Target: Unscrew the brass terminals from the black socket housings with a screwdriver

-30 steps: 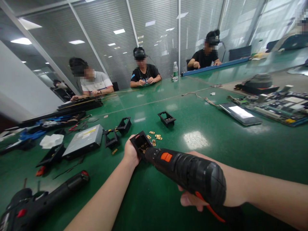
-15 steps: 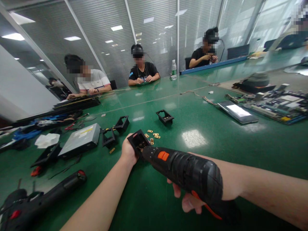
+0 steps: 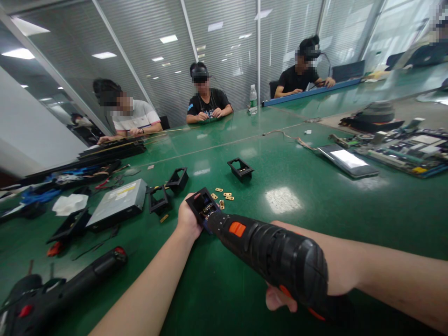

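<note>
My left hand grips a small black plastic housing, tilted with its open side toward me. Inside it some brass-coloured metal shows under a light. Wrapped round the handle of a black and orange cordless screwdriver, my right hand is partly hidden behind the tool's body. The nose of the tool reaches into the housing; its tip and whatever it touches cannot be made out. Just beyond the housing lie several small brass plates. Similar black housings stand on the table, two of them left of my left hand.
On the left are a silver disc drive, a black tool with a red button and assorted parts. A phone and circuit boards lie on the right. Several people sit across the green table, near a water bottle.
Light now shows inside the housing, and the fingers of my right hand are drawn in closer to the screwdriver's handle. The person at the far right has lowered their hands.
</note>
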`<state>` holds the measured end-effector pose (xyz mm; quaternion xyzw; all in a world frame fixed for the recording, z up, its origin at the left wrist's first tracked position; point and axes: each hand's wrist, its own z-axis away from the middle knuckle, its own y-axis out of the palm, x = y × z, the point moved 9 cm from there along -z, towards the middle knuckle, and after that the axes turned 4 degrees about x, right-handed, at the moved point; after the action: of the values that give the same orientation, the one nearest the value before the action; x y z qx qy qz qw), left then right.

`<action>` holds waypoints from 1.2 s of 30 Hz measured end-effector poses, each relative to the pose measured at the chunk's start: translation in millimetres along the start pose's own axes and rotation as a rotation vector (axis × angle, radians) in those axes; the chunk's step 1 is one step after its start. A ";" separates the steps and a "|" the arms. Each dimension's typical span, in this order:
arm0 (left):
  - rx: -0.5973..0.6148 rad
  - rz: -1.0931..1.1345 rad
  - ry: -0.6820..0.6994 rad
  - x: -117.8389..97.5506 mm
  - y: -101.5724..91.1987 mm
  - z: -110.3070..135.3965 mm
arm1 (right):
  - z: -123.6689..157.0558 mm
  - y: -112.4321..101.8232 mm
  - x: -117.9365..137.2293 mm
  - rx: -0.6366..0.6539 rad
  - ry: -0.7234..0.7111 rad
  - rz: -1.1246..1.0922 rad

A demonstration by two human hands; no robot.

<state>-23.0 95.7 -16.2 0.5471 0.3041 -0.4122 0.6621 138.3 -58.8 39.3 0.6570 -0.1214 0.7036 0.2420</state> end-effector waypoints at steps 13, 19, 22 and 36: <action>-0.033 0.012 0.000 -1.3 0.2 2.1 | -0.7 1.2 9.1 -0.011 -0.090 0.003; -0.058 0.014 -0.004 -0.7 -2.2 2.2 | -3.4 -4.2 3.8 -0.045 -0.042 -0.055; -0.048 0.021 -0.013 0.0 -1.3 2.4 | -6.4 -1.7 20.7 -0.024 -0.053 0.165; -0.028 0.020 0.000 -2.5 0.1 4.0 | -6.5 -0.2 22.3 0.023 -0.171 0.235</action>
<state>-24.2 92.4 -13.2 0.5410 0.3043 -0.4010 0.6738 132.3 -51.4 60.5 0.6985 -0.2096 0.6698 0.1395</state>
